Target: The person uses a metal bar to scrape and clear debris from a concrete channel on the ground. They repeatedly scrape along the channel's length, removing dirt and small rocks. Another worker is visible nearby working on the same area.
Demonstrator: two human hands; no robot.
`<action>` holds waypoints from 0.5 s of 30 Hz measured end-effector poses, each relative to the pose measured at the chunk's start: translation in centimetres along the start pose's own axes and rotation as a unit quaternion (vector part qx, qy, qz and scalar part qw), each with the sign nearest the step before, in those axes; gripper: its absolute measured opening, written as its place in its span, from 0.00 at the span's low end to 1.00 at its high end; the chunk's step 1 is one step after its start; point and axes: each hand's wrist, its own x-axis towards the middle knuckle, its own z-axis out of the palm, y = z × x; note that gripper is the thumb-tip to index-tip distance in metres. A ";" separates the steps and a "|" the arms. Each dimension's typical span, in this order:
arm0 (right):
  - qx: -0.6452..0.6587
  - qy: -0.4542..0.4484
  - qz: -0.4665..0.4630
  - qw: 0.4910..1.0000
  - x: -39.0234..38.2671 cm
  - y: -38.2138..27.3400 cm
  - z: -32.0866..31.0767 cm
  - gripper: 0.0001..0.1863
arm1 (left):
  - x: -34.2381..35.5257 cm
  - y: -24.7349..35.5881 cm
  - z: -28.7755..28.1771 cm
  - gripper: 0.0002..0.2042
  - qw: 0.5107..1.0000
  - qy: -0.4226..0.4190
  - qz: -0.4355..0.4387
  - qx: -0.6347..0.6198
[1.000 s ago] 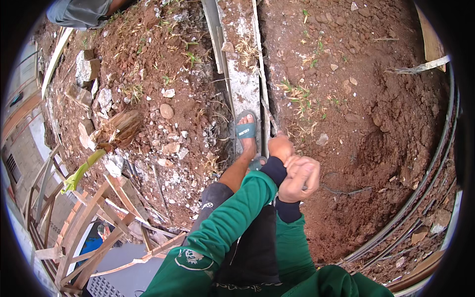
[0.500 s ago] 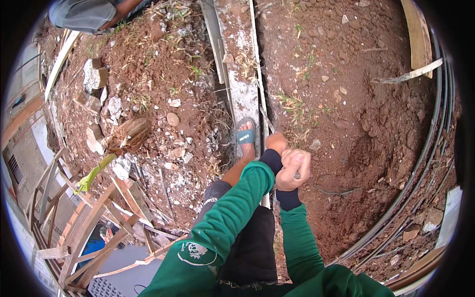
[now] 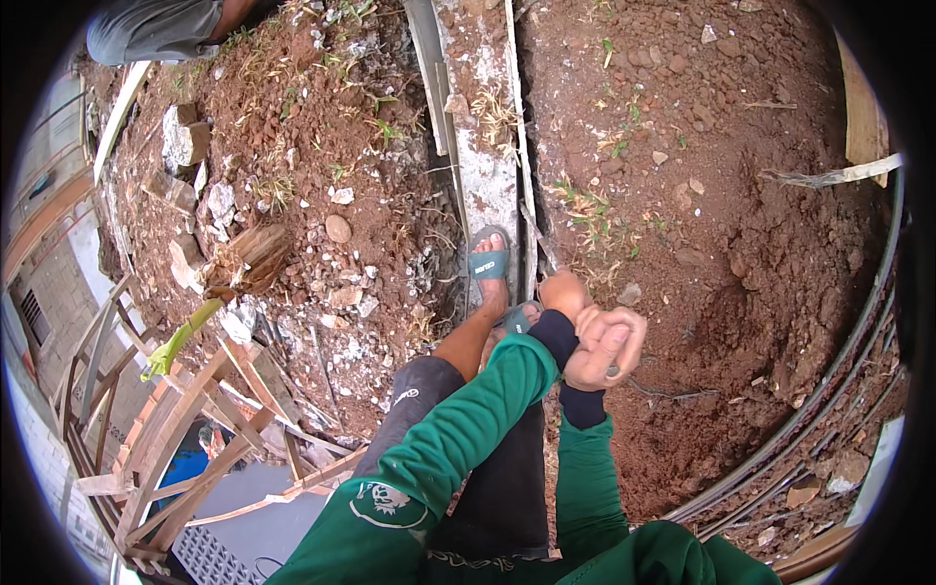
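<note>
My left hand [image 3: 567, 295] is closed and reaches over the edge of the narrow concrete strip [image 3: 485, 185]. Just nearer to me, my right hand [image 3: 608, 348] is wrapped in a fist. A slim grey-brown bar [image 3: 539, 240] runs from the strip's edge to my left hand. Its round end seems to peek out below my right fist, so both hands appear to grip it, though the fingers hide most of it. My sandalled left foot [image 3: 488, 268] stands on the strip, and part of my other sandal [image 3: 522, 317] shows behind my left forearm.
Loose brown soil [image 3: 702, 322] with a dug hollow lies to the right, bordered by dark pipes [image 3: 829, 370]. Rubble and stones [image 3: 185, 141] cover the left ground. Wooden frames [image 3: 185, 448] stand at lower left. Another person's grey-clad leg [image 3: 156, 29] shows at upper left.
Both hands have shifted slightly right and toward me, still closed together. My second sandal has come into view beside my left forearm. The view has tilted a little.
</note>
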 end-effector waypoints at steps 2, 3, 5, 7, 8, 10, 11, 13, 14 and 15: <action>0.035 0.032 -0.003 0.999 1.9 0.7 -1.6 0.16 | -1.1 3.8 2.0 0.17 0.977 0.072 -0.147 -0.134; 0.060 0.068 0.007 0.996 3.4 0.8 -2.7 0.15 | -1.5 6.0 3.2 0.20 0.942 0.125 -0.217 -0.223; 0.115 0.034 0.026 0.992 5.9 1.1 -1.8 0.14 | 0.4 7.3 4.6 0.23 0.890 0.227 -0.232 -0.321; 0.123 0.001 0.048 0.991 5.4 0.7 -1.7 0.13 | 1.0 5.5 4.7 0.23 0.920 0.201 -0.181 -0.282; 0.110 -0.004 0.056 0.992 4.6 0.6 -1.9 0.12 | 0.8 4.6 3.8 0.20 0.967 0.133 -0.126 -0.178; 0.027 -0.031 0.033 0.999 2.2 0.4 -1.8 0.12 | 0.1 2.9 0.3 0.15 0.977 -0.070 0.093 0.180; -0.032 -0.043 0.023 0.998 0.4 -0.4 -0.7 0.12 | -0.2 2.1 -1.6 0.14 0.971 -0.080 0.124 0.185; -0.171 -0.107 -0.004 0.979 -2.7 -1.1 1.4 0.11 | 0.8 -1.0 -4.7 0.13 0.964 -0.083 0.189 0.165; -0.191 -0.138 -0.020 0.972 -4.2 -1.3 3.0 0.10 | 2.2 -3.5 -5.6 0.14 0.964 -0.070 0.213 0.140; -0.158 -0.188 0.001 0.969 -6.5 -2.8 6.5 0.07 | 5.7 -9.0 -6.9 0.13 0.986 -0.057 0.091 0.128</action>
